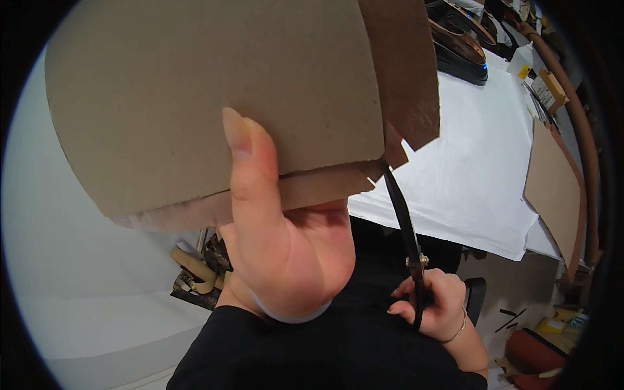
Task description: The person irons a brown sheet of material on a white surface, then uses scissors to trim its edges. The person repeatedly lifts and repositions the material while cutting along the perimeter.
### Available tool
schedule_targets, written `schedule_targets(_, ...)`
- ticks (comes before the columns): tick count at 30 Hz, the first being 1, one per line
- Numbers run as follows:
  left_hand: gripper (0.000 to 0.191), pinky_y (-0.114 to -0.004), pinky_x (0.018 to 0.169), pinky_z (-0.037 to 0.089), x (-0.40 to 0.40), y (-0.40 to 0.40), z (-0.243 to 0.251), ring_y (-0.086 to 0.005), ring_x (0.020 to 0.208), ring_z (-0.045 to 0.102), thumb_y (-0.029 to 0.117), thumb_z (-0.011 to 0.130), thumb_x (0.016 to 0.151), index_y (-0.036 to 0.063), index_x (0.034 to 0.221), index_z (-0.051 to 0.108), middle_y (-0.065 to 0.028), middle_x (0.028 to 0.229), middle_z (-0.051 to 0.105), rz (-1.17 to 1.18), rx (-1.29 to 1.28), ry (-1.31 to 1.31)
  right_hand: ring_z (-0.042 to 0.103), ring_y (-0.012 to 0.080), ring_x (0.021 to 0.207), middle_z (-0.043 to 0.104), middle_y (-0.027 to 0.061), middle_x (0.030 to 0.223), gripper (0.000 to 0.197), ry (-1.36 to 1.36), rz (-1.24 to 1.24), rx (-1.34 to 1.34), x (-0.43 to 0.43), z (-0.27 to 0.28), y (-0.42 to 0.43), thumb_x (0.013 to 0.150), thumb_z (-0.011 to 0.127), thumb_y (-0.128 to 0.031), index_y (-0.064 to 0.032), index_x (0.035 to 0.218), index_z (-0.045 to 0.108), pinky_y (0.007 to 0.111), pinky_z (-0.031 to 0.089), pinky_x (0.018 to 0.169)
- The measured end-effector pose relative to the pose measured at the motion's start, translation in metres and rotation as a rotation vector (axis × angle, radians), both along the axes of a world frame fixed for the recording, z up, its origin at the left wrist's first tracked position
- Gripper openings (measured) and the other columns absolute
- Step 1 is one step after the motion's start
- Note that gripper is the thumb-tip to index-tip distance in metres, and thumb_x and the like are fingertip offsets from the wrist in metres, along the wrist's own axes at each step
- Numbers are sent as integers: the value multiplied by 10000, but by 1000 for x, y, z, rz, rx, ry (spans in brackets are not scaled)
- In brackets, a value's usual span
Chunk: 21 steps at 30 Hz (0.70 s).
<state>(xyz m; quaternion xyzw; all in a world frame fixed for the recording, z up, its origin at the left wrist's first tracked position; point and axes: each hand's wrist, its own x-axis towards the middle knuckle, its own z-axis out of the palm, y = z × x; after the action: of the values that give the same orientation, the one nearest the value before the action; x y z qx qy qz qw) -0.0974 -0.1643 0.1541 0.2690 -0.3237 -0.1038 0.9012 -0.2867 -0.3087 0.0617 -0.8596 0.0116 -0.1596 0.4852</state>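
My left hand point(287, 214) grips a large beige board point(209, 97) by its near edge, thumb on top and fingers beneath. Brown sheet material point(407, 68), perhaps leather, lies under the board and sticks out as a margin along its right and near sides. Notches are cut in this margin around the board's near right corner. In my right hand point(438, 302) is a pair of black scissors point(403, 209), held by the handles. The blades reach up to that corner, and their tips are hidden at the brown margin.
White paper covers a table point(477, 161) to the right. On it stands a black and copper iron point(458, 46) with blue lights. Farther right are a white bottle point(521, 58), a small cardboard box point(550, 91), another beige board point(555, 190) and a long brown roll point(580, 117).
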Motion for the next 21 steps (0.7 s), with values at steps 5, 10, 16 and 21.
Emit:
schedule_targets(5,365,-490,971,579,-3,-2,0,-270,1208,624,258,539,1071,73,1385,520,-82,1392,588,30,-7,24,709,169,568,705,49,672,513,-2,5,-2,1,-1,1,746,898,-449,-41,872,613,238,524,506)
schedule_targets(10,399,-478,960,585,3,0,-1,-274,1204,623,262,550,1066,62,1407,497,-88,1394,583,44,29,-40,703,162,562,707,36,676,478,-28,0,11,0,-5,1,760,904,-410,-49,859,608,232,514,506)
schedule_targets(16,439,-447,959,587,-12,-11,6,-261,1218,625,288,560,1059,62,1428,484,-79,1394,587,227,86,232,669,142,626,731,191,857,351,-40,-134,709,-5,-8,2,888,823,-173,-24,938,509,242,531,550)
schedule_targets(21,419,-430,974,567,-21,-16,-2,-214,1207,627,301,553,1060,83,1415,503,-44,1357,609,154,38,237,608,126,571,739,232,973,284,-238,-333,848,47,49,8,911,701,43,-67,957,443,240,508,522)
